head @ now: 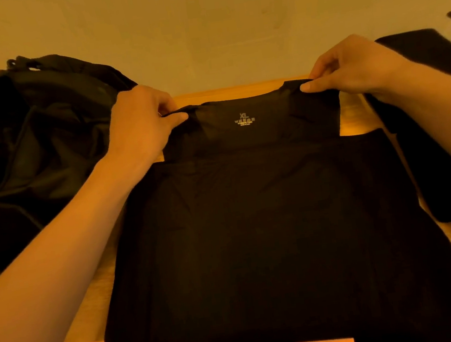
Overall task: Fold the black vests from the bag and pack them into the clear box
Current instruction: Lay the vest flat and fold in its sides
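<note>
While the black bag point(40, 123) slumps at the far left, dark fabric spilling from it, my left hand point(140, 121) pinches one shoulder strap of the black vest point(270, 236), which lies flat on the wooden table point(222, 93) before me. My right hand point(354, 67) pinches the other strap, pulling the top taut and level, I judge, for a clean fold. Another black cloth point(442, 128) lies at the right; no clear box shows.

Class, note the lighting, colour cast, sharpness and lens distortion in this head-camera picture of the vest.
Head view: a warm orange cast tints the table, the left hand and the right hand; head view: the black vest is underexposed, folds barely visible, though its XL print reads clearly; head view: the far-right edge smears.
</note>
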Demonstrator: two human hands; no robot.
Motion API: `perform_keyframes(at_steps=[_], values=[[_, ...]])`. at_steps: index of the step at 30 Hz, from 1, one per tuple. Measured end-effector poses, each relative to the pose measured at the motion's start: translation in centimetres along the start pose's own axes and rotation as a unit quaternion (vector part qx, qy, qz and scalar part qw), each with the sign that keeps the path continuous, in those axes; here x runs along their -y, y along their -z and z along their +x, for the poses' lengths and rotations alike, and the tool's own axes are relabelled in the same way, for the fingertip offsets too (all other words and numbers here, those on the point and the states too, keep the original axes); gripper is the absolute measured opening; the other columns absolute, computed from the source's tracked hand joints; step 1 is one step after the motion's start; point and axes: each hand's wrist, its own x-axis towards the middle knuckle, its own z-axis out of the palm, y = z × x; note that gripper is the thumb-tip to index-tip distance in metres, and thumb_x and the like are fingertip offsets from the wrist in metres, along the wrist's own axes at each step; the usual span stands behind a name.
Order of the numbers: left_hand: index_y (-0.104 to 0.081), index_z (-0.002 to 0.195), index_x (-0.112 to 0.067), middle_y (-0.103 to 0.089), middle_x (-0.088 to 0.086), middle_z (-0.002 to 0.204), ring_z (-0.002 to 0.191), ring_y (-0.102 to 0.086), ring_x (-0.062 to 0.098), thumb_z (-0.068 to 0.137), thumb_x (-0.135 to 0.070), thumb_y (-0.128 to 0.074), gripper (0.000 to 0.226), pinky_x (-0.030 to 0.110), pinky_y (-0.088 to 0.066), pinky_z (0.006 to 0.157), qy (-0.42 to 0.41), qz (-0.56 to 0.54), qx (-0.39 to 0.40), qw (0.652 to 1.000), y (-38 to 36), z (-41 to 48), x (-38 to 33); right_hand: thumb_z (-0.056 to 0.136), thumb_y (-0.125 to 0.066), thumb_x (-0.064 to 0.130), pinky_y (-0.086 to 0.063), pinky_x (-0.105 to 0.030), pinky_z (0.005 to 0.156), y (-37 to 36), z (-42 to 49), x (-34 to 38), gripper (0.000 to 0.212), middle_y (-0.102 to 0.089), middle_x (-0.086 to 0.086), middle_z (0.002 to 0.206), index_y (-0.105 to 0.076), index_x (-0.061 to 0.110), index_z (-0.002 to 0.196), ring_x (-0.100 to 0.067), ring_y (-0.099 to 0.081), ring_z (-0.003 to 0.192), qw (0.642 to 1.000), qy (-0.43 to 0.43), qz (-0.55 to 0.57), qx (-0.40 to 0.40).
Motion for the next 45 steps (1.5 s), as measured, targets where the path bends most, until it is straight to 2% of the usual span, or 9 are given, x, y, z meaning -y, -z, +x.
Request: perform_keyframes(at_steps=[8, 13, 18, 21, 28, 31, 35, 41, 45], values=[[-0.078, 0.092, -0.014, -0.063, 0.006, 0.088, 0.078, -0.059, 0.019, 0.097, -0.031, -0.068, 0.021, 0.030, -0.046, 0.069, -0.049, -0.040, -0.037, 0.997, 1.1, -3.4, 0.4, 0.088, -0.073, 0.040, -0.041, -0.017, 0.072, 0.5, -2.9, -0.8, 0.021, -0.074, 0.006, 0.097, -0.078, 0.021, 0.096, -0.004, -0.065, 0.095, 0.995, 0.034, 0.089, -0.033], [-0.079, 0.099, -0.020, -0.066, 0.001, 0.096, 0.092, -0.061, 0.017, 0.094, -0.026, -0.071, 0.011, 0.039, -0.052, 0.089, -0.073, -0.088, -0.019, 0.993, 1.8, -4.3, 0.7, 0.090, -0.071, 0.035, -0.042, -0.012, 0.073, 0.5, -5.1, -0.7, 0.015, -0.074, 0.012, 0.098, -0.078, 0.026, 0.101, 0.002, -0.066, 0.091, 0.991, 0.089, 0.082, -0.064], [-0.079, 0.102, -0.019, -0.068, -0.004, 0.100, 0.094, -0.061, 0.005, 0.090, -0.021, -0.077, 0.013, 0.008, -0.044, 0.088, -0.084, -0.132, -0.026, 0.987, 1.8, -6.5, 1.0, 0.089, -0.073, 0.034, -0.046, -0.011, 0.075, 0.1, -8.2, -1.3, 0.009, -0.072, 0.013, 0.091, -0.077, 0.029, 0.095, 0.006, -0.064, 0.087, 0.982, 0.174, 0.025, -0.073], [-0.079, 0.106, -0.017, -0.071, -0.005, 0.106, 0.102, -0.063, 0.002, 0.088, -0.019, -0.077, 0.018, 0.004, -0.041, 0.095, -0.089, -0.153, 0.003, 0.984, 1.6, -8.4, 1.5, 0.086, -0.074, 0.030, -0.041, -0.012, 0.075, -0.3, -10.2, -2.1, 0.008, -0.068, 0.016, 0.091, -0.075, 0.030, 0.094, 0.006, -0.061, 0.086, 0.972, 0.227, -0.027, -0.051], [-0.076, 0.117, -0.017, -0.067, 0.001, 0.132, 0.127, -0.057, 0.012, 0.087, -0.018, -0.075, 0.030, 0.029, -0.043, 0.110, -0.194, -0.038, 0.058, 0.979, 0.3, -11.9, 3.3, 0.080, -0.061, 0.049, -0.051, -0.037, 0.090, -1.3, -13.9, -4.0, 0.033, -0.068, 0.015, 0.093, -0.078, 0.028, 0.098, -0.004, -0.059, 0.093, 0.939, 0.281, -0.197, 0.016], [-0.074, 0.119, -0.017, -0.065, 0.002, 0.135, 0.127, -0.054, 0.009, 0.086, -0.018, -0.075, 0.033, 0.027, -0.040, 0.110, -0.212, -0.012, 0.054, 0.976, 0.1, -12.5, 3.6, 0.082, -0.059, 0.049, -0.051, -0.045, 0.088, -1.5, -14.5, -4.7, 0.033, -0.069, 0.014, 0.091, -0.078, 0.028, 0.097, -0.010, -0.060, 0.090, 0.929, 0.296, -0.222, 0.016], [-0.076, 0.116, -0.012, -0.067, 0.008, 0.130, 0.120, -0.058, 0.014, 0.082, -0.010, -0.081, 0.035, 0.019, -0.031, 0.109, -0.242, 0.013, 0.050, 0.969, -0.3, -12.7, 3.9, 0.085, -0.056, 0.049, -0.052, -0.046, 0.085, -1.9, -14.4, -5.3, 0.033, -0.068, 0.014, 0.092, -0.078, 0.029, 0.099, -0.011, -0.060, 0.090, 0.920, 0.314, -0.234, 0.018], [-0.075, 0.118, -0.012, -0.069, 0.009, 0.129, 0.121, -0.065, 0.023, 0.091, -0.017, -0.071, 0.028, 0.036, -0.046, 0.103, -0.284, 0.089, 0.070, 0.952, -0.2, -12.6, 4.5, 0.087, -0.060, 0.043, -0.043, -0.026, 0.081, -2.6, -14.1, -5.8, 0.028, -0.068, 0.012, 0.094, -0.078, 0.029, 0.103, -0.011, -0.060, 0.090, 0.894, 0.350, -0.276, 0.047], [-0.075, 0.117, -0.009, -0.067, 0.007, 0.132, 0.125, -0.060, 0.018, 0.091, -0.031, -0.051, 0.042, 0.037, -0.047, 0.105, -0.196, -0.009, 0.006, 0.981, 0.6, -13.3, 2.7, 0.081, -0.068, 0.032, -0.043, -0.036, 0.088, -1.9, -14.7, -5.3, 0.023, -0.064, 0.011, 0.101, -0.077, 0.028, 0.102, -0.014, -0.056, 0.103, 0.894, 0.353, -0.275, 0.008]])
